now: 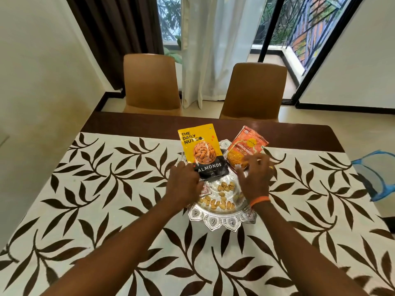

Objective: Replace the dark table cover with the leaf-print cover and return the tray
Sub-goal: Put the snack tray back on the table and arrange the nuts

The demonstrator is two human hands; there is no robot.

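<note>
Both our hands reached over the silver tray point(222, 221), which sat mid-way on the leaf-print cover point(106, 199). Our left hand point(183, 184) pinched the almond packet point(203, 152) standing on the tray; our right hand point(254, 176) hovered with fingers loosely spread beside the orange snack packet point(245, 146).

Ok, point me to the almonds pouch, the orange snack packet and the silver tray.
almonds pouch point(199, 150): head view, on the yellow front above the almond picture.
orange snack packet point(245, 144): head view, on the printed front near its middle.
silver tray point(222, 221): head view, on the embossed near rim.
</note>
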